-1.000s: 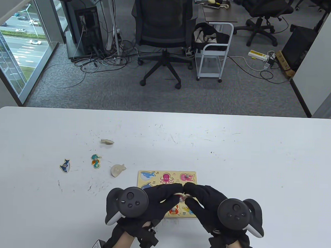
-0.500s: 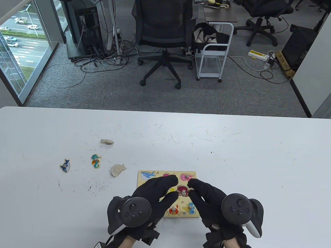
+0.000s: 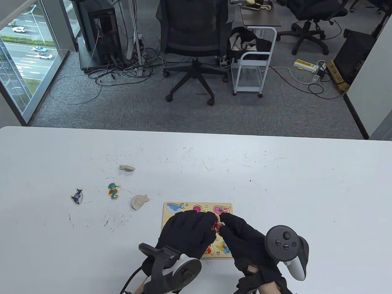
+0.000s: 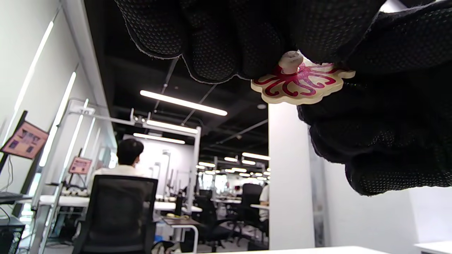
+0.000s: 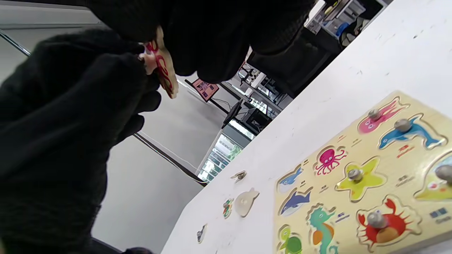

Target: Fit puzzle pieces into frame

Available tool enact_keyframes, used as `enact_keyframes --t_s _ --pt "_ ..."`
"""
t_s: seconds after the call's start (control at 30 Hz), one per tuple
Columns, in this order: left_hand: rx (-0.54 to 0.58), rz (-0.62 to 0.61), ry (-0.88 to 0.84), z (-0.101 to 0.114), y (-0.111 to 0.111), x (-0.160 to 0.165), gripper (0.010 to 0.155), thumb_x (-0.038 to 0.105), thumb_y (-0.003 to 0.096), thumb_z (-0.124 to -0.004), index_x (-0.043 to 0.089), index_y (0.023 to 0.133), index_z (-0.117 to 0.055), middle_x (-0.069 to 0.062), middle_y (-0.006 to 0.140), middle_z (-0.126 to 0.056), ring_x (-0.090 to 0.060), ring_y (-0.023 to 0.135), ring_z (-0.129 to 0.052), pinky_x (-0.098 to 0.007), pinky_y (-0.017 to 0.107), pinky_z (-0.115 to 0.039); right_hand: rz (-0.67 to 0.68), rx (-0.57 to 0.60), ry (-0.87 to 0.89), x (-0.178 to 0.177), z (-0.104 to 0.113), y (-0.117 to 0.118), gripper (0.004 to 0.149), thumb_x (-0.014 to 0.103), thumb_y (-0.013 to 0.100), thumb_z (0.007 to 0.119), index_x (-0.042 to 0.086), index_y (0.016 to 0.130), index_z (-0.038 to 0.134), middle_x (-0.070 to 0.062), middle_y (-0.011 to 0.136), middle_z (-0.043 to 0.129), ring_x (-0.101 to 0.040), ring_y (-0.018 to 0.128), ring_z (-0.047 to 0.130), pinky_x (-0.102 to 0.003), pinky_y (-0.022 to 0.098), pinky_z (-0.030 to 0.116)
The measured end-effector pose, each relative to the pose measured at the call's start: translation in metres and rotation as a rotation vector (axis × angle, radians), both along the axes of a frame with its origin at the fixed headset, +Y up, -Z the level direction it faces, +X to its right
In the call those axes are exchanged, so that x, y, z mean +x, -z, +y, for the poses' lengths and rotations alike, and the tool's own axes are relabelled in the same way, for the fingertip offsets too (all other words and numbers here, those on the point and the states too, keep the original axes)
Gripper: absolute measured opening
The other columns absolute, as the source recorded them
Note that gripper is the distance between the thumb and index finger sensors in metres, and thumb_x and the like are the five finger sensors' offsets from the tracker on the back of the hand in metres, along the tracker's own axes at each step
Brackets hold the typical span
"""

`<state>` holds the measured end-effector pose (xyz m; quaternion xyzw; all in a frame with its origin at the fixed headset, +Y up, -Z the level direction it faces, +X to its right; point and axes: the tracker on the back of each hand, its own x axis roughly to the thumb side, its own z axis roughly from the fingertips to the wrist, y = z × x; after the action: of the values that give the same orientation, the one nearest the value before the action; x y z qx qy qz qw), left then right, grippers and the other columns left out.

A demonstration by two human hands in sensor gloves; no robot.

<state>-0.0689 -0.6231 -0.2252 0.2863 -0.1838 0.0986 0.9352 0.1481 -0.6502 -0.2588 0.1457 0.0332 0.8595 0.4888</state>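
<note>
Gripping flat wooden red octopus puzzle piece (image 4: 303, 84) together: black-gloved left hand (image 3: 188, 232) and black-gloved right hand (image 3: 241, 238), fingertips pinched on it (peg visible), lifted above yellow wooden puzzle frame (image 3: 168, 216), lower centre of table view.

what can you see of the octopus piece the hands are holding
The octopus piece is a flat cutout of pale wood with a scalloped edge, printed with red and pink tentacles, and has a small pale knob on its face. It is held in the air above the puzzle frame, touching no slot. Fingers of the left hand and the right hand both grip it, hiding much of it.
</note>
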Motion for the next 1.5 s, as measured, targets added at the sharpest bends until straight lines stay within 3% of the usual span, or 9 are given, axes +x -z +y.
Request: enact_keyframes --t_s 0.13,0.47,0.73,0.97,1.2,1.5 --pt "0.009 0.024 -0.002 0.000 0.000 0.000 0.053 0.055 0.0487 -0.084 0.041 0.099 -0.074 0.013 0.094 -0.092 -0.014 0.088 -0.093 -0.042 0.072 -0.080 0.034 -0.046 0.075 -0.001 -0.003 0.002 0.050 0.046 0.048 0.081 0.024 0.092 0.076 0.004 0.080 0.095 -0.019 0.070 0.100 -0.047 0.062 0.077" --pt "0.011 0.051 -0.025 -0.003 0.005 -0.002 0.049 0.054 0.0484 -0.084 0.042 0.096 -0.077 0.014 0.091 -0.095 -0.012 0.086 -0.095 -0.041 0.071 -0.081 0.054 -0.053 0.066 -0.007 -0.004 0.002 0.052 0.047 0.048 0.081 0.022 0.093 0.075 0.003 0.081 0.094 -0.020 0.071 0.099 -0.047 0.063 0.077" --pt "-0.039 0.021 -0.057 0.004 0.010 -0.013 0.048 0.054 0.0476 -0.086 0.041 0.093 -0.079 0.014 0.088 -0.097 -0.012 0.084 -0.097 -0.041 0.070 -0.082 0.106 0.027 -0.051 -0.013 0.001 -0.001 0.056 0.047 0.049 0.080 0.024 0.099 0.069 0.001 0.091 0.088 -0.024 0.081 0.093 -0.050 0.068 0.070" --pt "-0.069 0.023 -0.053 0.008 0.013 -0.021 0.048 0.053 0.0480 -0.086 0.041 0.094 -0.079 0.014 0.089 -0.097 -0.012 0.084 -0.097 -0.041 0.070 -0.082 -0.091 0.228 -0.500 -0.010 0.014 -0.011 0.062 0.051 0.049 0.076 0.029 0.105 0.060 -0.001 0.107 0.073 -0.031 0.098 0.077 -0.054 0.076 0.059" --pt "-0.099 0.030 -0.037 0.009 0.014 -0.022 0.048 0.053 0.0482 -0.086 0.042 0.094 -0.079 0.014 0.089 -0.097 -0.012 0.084 -0.097 -0.041 0.070 -0.082 -0.198 0.215 -0.586 0.010 0.021 -0.010 0.068 0.054 0.050 0.072 0.033 0.110 0.049 -0.001 0.121 0.048 -0.037 0.113 0.045 -0.061 0.082 0.037" --pt "-0.208 0.093 0.061 0.012 0.053 -0.018 0.048 0.053 0.0485 -0.086 0.042 0.095 -0.078 0.015 0.091 -0.095 -0.011 0.087 -0.095 -0.039 0.074 -0.081 -0.415 0.246 -0.768 0.051 0.025 -0.004 0.066 0.054 0.049 0.071 0.035 0.109 0.049 0.001 0.121 0.048 -0.033 0.115 0.044 -0.059 0.083 0.034"
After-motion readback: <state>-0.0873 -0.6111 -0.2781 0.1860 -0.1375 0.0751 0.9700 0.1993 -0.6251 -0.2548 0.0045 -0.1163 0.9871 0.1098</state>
